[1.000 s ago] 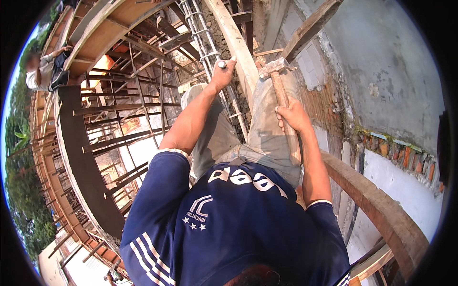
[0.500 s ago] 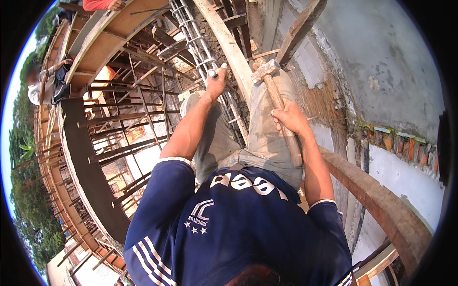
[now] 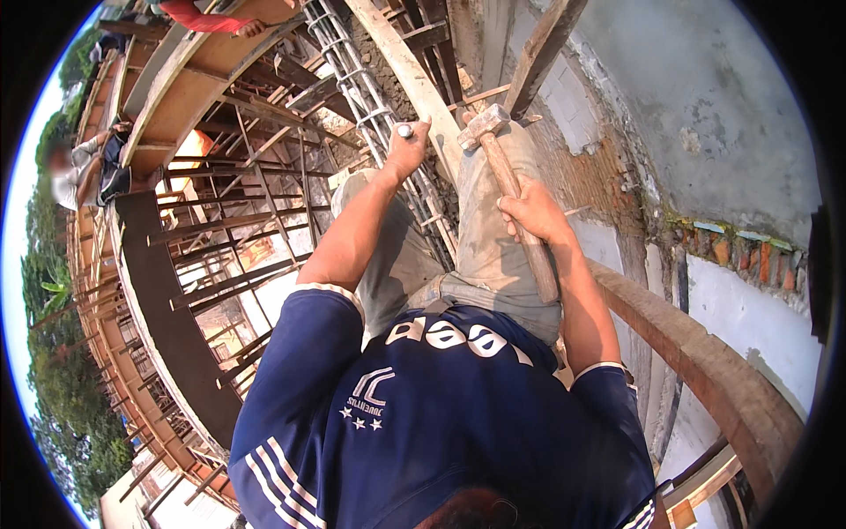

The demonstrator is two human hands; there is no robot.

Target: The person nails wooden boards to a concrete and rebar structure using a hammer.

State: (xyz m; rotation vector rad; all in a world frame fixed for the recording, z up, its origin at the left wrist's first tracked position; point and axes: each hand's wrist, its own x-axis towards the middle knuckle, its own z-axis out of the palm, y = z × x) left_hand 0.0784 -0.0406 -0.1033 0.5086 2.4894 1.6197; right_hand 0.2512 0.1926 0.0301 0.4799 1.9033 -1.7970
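My right hand (image 3: 531, 212) is wrapped round the wooden handle of a sledgehammer (image 3: 504, 167). Its blocky metal head lies over my right thigh, close to the knee. In front of my left knee, my left hand (image 3: 408, 155) is closed round a metal bar (image 3: 404, 130). Only the bar's round, shiny end shows above the fist; its lower part is hidden. Just left of that fist runs a cage of steel reinforcing bars (image 3: 359, 84) tied with stirrups. A long timber plank (image 3: 414, 75) lies to its right.
Timber and steel scaffolding (image 3: 247, 189) spreads below on the left, beside a dark concrete beam (image 3: 163, 291). A plastered wall (image 3: 705, 115) stands at right, with a curved timber beam (image 3: 696, 361) below it. Another person's red-sleeved arm (image 3: 207, 19) reaches over formwork at upper left; someone sits beyond (image 3: 88, 172).
My left hand has shifted slightly right with the metal bar. The hammer stays in my right hand, its head slightly farther left. The other person's red-sleeved arm extends farther into view.
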